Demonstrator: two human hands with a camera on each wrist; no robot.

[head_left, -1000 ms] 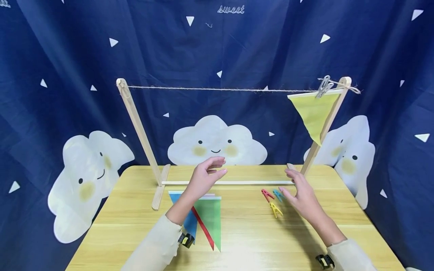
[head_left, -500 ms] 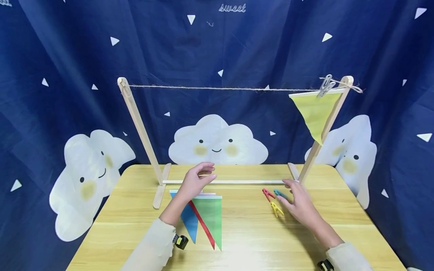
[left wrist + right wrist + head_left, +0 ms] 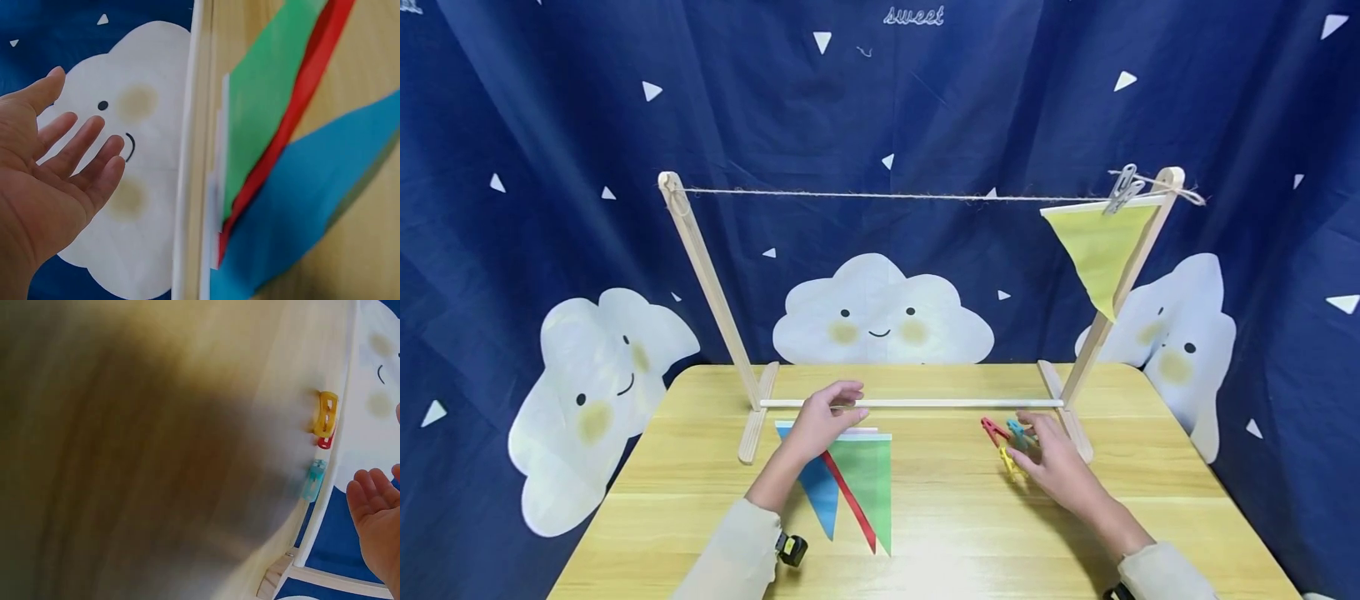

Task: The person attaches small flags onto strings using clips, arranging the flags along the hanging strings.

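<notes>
Table [image 3: 970,517]: pale wood.
Frame [image 3: 711,287]: wooden, string [image 3: 865,196] across top.
Yellow flag [image 3: 1099,250]: clipped at the string's right end.
Blue flag [image 3: 822,497], red flag [image 3: 850,502], green flag [image 3: 874,483]: overlapping on our table.
Left hand [image 3: 820,423]: near them, thumb and fingers apart.
Right hand [image 3: 1058,462]: near our yellow peg [image 3: 325,415], thumb and fingers apart.
Red peg [image 3: 990,427], blue peg [image 3: 313,481]: lying beside it.

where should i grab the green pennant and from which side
Probably pinch the green pennant at the right corner of its white band, coming from the right: that corner lies unobstructed, while the pennant's left edge borders the red pennant, which might get dragged along.
</notes>
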